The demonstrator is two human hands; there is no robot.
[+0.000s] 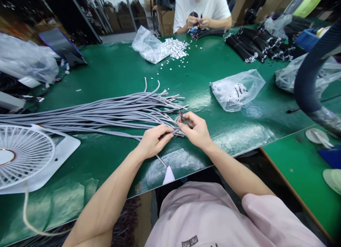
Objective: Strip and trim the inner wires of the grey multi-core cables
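Observation:
A bundle of grey cables stretches across the green table from the left, its stripped, pale ends fanned out near my hands. My left hand is closed around one grey cable close to its end. At that cable's tip, my right hand pinches the thin coloured wires, with red, blue and green strands sticking up between the fingers. The fingers partly hide where the wires leave the grey jacket. Just below my left hand, a thin stripped cable end lies by a white pointed piece at the table edge.
A white fan stands at the left. Clear bags and a pile of small white parts lie farther back. Black cable bundles are at the back right, beside a dark flexible duct. Across the table, a person handles small parts.

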